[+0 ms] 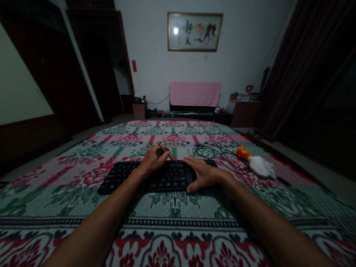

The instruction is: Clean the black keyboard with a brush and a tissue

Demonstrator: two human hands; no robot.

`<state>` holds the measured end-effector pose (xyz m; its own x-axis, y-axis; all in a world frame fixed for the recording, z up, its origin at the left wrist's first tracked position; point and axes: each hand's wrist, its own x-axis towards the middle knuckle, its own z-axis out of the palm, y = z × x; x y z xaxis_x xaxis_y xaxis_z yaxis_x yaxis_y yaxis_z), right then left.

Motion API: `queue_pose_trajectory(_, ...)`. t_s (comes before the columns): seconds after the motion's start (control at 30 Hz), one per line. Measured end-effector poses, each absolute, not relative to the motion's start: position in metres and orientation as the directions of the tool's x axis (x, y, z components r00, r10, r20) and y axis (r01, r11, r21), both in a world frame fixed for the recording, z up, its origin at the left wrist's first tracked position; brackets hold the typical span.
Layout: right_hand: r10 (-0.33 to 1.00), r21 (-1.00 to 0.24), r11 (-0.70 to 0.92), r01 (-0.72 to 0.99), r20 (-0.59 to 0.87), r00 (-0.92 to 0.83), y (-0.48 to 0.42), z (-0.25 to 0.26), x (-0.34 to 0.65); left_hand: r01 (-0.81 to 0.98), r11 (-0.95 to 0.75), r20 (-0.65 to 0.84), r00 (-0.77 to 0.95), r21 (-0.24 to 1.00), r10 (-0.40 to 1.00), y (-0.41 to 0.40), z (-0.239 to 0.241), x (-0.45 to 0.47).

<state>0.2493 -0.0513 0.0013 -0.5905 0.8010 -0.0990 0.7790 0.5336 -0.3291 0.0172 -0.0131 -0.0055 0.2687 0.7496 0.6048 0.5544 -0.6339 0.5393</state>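
Note:
A black keyboard (116, 176) lies flat on the patterned bedspread (172, 222) in front of me. My left hand (154, 158) is closed around a thin, light-brown stick (160, 146), like a pencil or brush handle. The stick leans, its upper end pointing up and left and its lower end down by the keyboard's back edge; that tip is too small to identify. With fingers spread, my right hand (202, 172) rests over the keyboard's right part, the thumb near the front edge. Both hands hide some keys.
Right of the keyboard lie a looped black cable (207, 150), a purple pen-like thing (197, 144), a crumpled orange piece (243, 152) and a white bundle (261, 167). Beyond the bed's far edge stands a low cabinet with a pink cloth (195, 94) over something.

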Motion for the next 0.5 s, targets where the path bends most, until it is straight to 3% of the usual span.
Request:
queue_pose_trajectory(0.1,0.803,-0.323,0.532,0.782,-0.100,-0.588,-0.0506,0.0007,0.2491,0.615,-0.627,0.537,0.361,0.477,0.762,-0.0131,-0.0021,0.0141)
queue_pose_trajectory(0.2,0.804,-0.328,0.527,0.784,-0.106,-0.585,-0.0506,0.0005,0.2492,0.707,-0.599,0.571,0.333,0.375,0.750,-0.0103,-0.0030,0.0108)
queue_pose_trajectory(0.4,0.800,-0.327,0.532,0.781,-0.110,-0.591,-0.0515,0.0016,0.2493,0.664,-0.607,0.579,0.309,0.437,0.754,-0.0109,-0.0041,0.0133)
queue_pose_trajectory(0.5,0.808,-0.315,0.518,0.795,-0.126,-0.576,-0.0524,0.0028,0.2485,0.684,-0.647,0.583,0.387,0.337,0.714,-0.0100,-0.0075,0.0134)
